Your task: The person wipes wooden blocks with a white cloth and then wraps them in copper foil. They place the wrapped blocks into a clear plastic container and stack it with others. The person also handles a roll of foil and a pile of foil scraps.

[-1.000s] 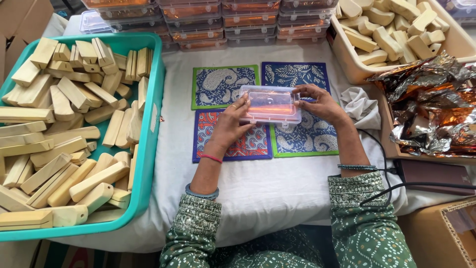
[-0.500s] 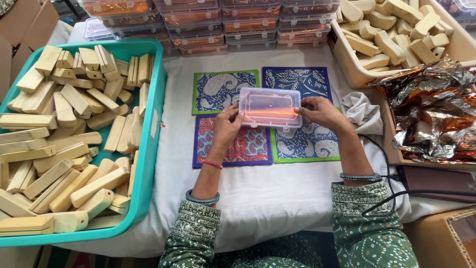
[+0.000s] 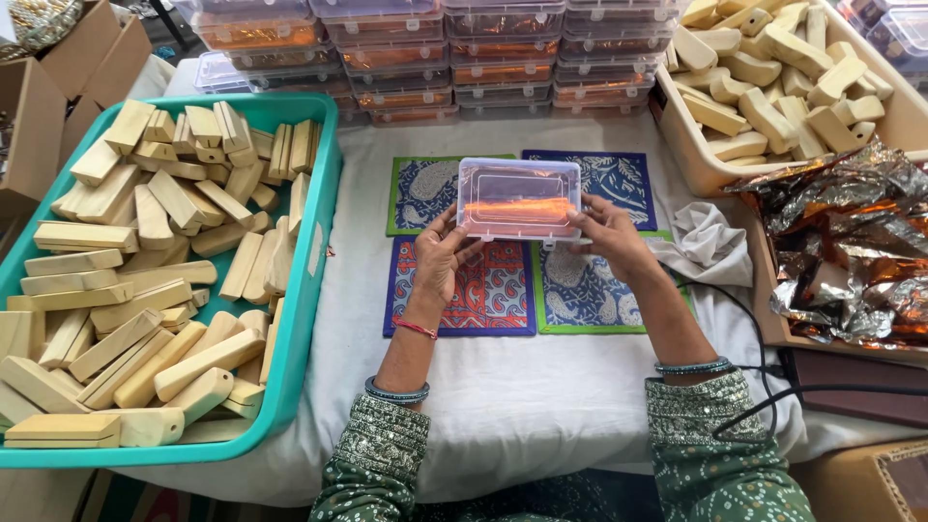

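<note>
Clear plastic box (image 3: 519,199) w/ orange contents held up between both hands, just above centre of view. Left hand (image 3: 440,253) grips its 7 o'clock corner, right hand (image 3: 607,232) its 4 o'clock corner — both clamped on the box, hands apart by the box's width. Below it, four patterned cloth squares (image 3: 483,290) on white table cover (image 3: 522,406). Teal tray (image 3: 307,290) of wooden blocks at 9 o'clock, stacked clear boxes (image 3: 454,58) at 12, crumpled foil (image 3: 851,242) at 3 o'clock

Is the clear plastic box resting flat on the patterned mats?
No, both hands, left hand and right hand, hold the clear plastic box tilted above the patterned mats.
</note>
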